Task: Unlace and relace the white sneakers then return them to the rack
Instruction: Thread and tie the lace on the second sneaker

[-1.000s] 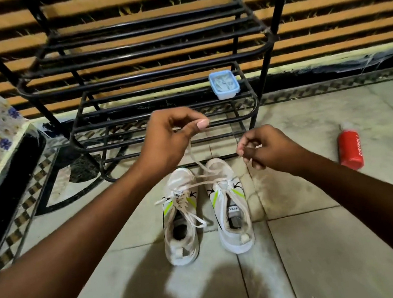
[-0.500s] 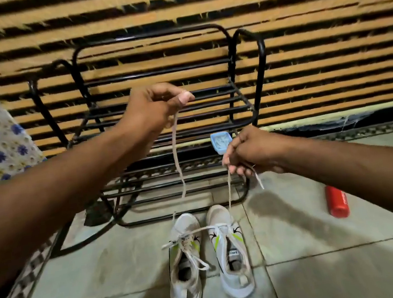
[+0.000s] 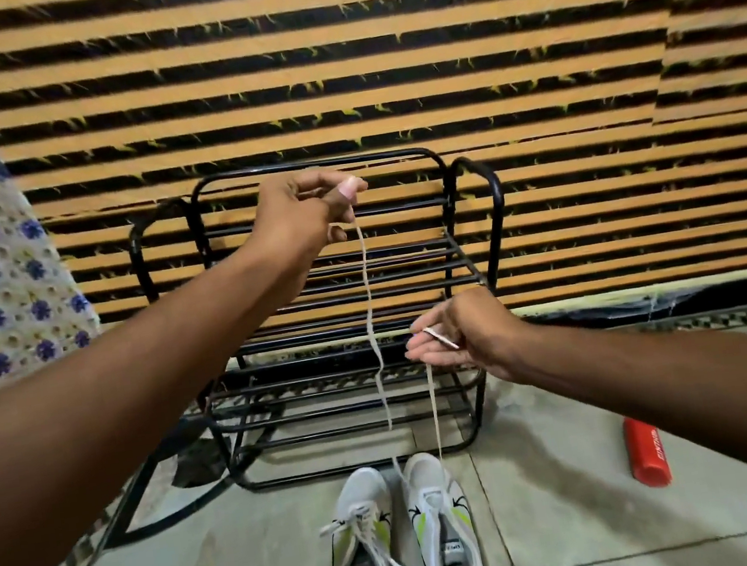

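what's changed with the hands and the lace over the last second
The left hand rose, drawing the lace of the right sneaker up and out long. The right hand lifted too, now pinching the lace's other end near its tip. Both sneakers stayed on the floor before the rack; the left sneaker remains laced, and the red bottle is unmoved.

Left hand (image 3: 294, 219) raised, fingers pinched (right hand (image 3: 461, 335) lower, fingers likewise pinched).

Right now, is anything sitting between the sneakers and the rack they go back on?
Nothing visible: bare floor tile lies between the white sneakers and the black rack. The red bottle lies off to the right, clear of that path.
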